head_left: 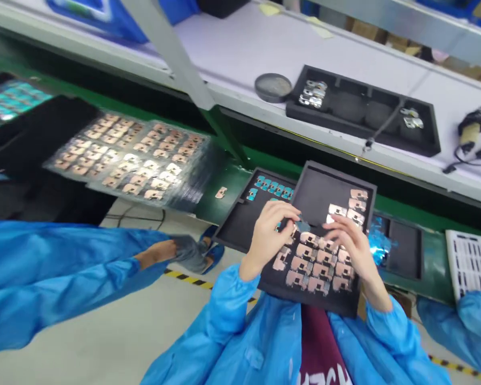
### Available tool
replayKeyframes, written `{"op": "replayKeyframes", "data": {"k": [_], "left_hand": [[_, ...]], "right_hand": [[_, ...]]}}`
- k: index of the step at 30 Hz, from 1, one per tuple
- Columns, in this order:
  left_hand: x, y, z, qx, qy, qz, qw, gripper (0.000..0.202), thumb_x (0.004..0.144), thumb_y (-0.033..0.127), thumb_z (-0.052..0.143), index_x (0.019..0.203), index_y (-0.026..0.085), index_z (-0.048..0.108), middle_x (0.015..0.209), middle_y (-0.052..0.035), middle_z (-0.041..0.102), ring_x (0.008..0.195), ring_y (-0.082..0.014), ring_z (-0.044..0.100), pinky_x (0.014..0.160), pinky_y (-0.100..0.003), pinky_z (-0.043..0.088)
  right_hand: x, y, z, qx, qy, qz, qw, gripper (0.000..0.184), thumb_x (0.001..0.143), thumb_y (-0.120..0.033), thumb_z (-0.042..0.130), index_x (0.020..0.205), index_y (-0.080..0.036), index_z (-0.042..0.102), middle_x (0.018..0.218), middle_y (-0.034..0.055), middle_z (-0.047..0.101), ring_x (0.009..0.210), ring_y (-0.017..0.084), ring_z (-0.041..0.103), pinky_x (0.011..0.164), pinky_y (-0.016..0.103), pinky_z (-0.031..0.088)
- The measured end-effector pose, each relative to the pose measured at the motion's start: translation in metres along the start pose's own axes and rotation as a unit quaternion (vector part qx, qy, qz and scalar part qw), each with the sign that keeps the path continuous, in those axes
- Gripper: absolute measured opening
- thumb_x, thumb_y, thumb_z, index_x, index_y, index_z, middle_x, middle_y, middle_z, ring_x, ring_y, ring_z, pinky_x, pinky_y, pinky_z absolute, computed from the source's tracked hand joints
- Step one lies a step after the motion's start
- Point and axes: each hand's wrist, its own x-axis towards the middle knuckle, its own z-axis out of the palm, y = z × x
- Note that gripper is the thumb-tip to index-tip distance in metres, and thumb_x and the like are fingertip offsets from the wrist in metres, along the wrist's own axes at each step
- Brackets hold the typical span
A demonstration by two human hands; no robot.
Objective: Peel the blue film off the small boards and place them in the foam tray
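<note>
My left hand [270, 232] hovers over a black tray [324, 187] that leans from my lap against the green belt edge; its fingers are curled in a pinch on a small bluish film piece [303, 225]. My right hand [350, 246] rests on the tray's rows of copper-coloured metal parts [316, 262], fingers bent and pinched on one part I cannot make out clearly. More copper parts [355, 206] lie at the tray's upper right. A second black tray [244, 214] beside the left hand carries teal film pieces [272, 187].
A clear tray stack of copper parts [132, 158] sits on the green belt [240, 171] at left. A lone copper part [221, 192] lies on the belt. On the white shelf stand a black compartment tray [369, 115] and a round dish [273, 87]. Another person's blue sleeve [44, 272] is at left; a white grid tray [468, 262] at right.
</note>
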Motion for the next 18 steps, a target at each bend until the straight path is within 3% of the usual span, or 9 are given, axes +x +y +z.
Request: {"op": "replayKeyframes", "data": {"k": [2,3,5,7,9,12,15,18], "left_hand": [[-0.009,0.038,0.014,-0.059,-0.028,0.031,0.997,0.021,0.094,0.012,0.07,0.088,0.029,0.081,0.104,-0.0034,0.084,0.112,-0.0278,0.073,0.111,-0.049,0.056],[-0.012,0.051,0.022,-0.086,-0.028,0.018,0.996,0.02,0.095,0.013,0.071,0.09,0.029,0.083,0.111,-0.0043,0.084,0.114,-0.0274,0.074,0.11,-0.048,0.057],[-0.02,0.066,0.036,-0.152,-0.002,-0.051,0.987,0.018,0.097,0.019,0.073,0.107,0.029,0.085,0.136,-0.0078,0.079,0.118,-0.0271,0.074,0.107,-0.045,0.06],[-0.026,0.07,0.048,-0.235,0.019,-0.153,0.96,0.031,0.099,0.03,0.075,0.129,0.026,0.08,0.151,-0.0126,0.071,0.118,-0.0279,0.076,0.098,-0.041,0.064],[-0.031,0.07,0.058,-0.294,0.011,-0.24,0.925,0.039,0.099,0.04,0.077,0.133,0.022,0.078,0.139,-0.015,0.077,0.11,-0.028,0.078,0.089,-0.038,0.066],[-0.034,0.069,0.069,-0.284,0.029,-0.296,0.912,0.03,0.091,0.043,0.083,0.106,0.018,0.083,0.103,-0.0094,0.083,0.095,-0.0247,0.079,0.087,-0.035,0.064],[-0.032,0.07,0.069,-0.24,0.033,-0.271,0.932,0.021,0.087,0.038,0.086,0.093,0.018,0.081,0.091,-0.0046,0.079,0.088,-0.0212,0.077,0.084,-0.031,0.062],[-0.031,0.073,0.064,-0.19,-0.01,-0.203,0.961,0.014,0.091,0.033,0.082,0.093,0.02,0.083,0.091,-0.0037,0.077,0.086,-0.0192,0.074,0.079,-0.028,0.06]], "right_hand": [[0.011,-0.001,0.015,0.087,-0.075,0.024,0.993,0.052,0.094,-0.056,0.081,0.132,-0.022,0.071,0.104,0.0065,0.078,0.077,0.018,0.072,0.062,0.03,0.064],[0.012,0.0,0.019,0.117,-0.08,0.031,0.989,0.054,0.092,-0.055,0.084,0.132,-0.022,0.07,0.101,0.0047,0.077,0.074,0.017,0.071,0.058,0.028,0.063],[0.007,0.003,0.023,0.145,-0.04,0.022,0.988,0.056,0.089,-0.051,0.089,0.131,-0.022,0.068,0.095,0.0016,0.073,0.073,0.015,0.069,0.056,0.026,0.061],[-0.002,0.005,0.025,0.137,0.025,-0.007,0.99,0.053,0.09,-0.049,0.089,0.131,-0.024,0.065,0.095,0.001,0.072,0.08,0.016,0.071,0.062,0.026,0.063],[-0.01,0.006,0.025,0.098,0.069,-0.04,0.992,0.05,0.093,-0.047,0.086,0.133,-0.026,0.064,0.097,0.0016,0.073,0.087,0.017,0.073,0.069,0.027,0.064],[-0.016,0.005,0.022,0.01,0.076,-0.086,0.993,0.043,0.098,-0.044,0.081,0.135,-0.027,0.067,0.1,0.0027,0.074,0.089,0.017,0.073,0.075,0.03,0.065],[-0.014,0.0,0.012,-0.073,0.08,-0.133,0.985,0.036,0.1,-0.043,0.077,0.132,-0.028,0.072,0.108,0.0046,0.074,0.087,0.017,0.072,0.073,0.032,0.065],[-0.009,-0.007,-0.001,-0.109,0.058,-0.152,0.981,0.021,0.1,-0.043,0.078,0.112,-0.025,0.077,0.104,0.0046,0.075,0.082,0.017,0.071,0.071,0.032,0.063]]}}
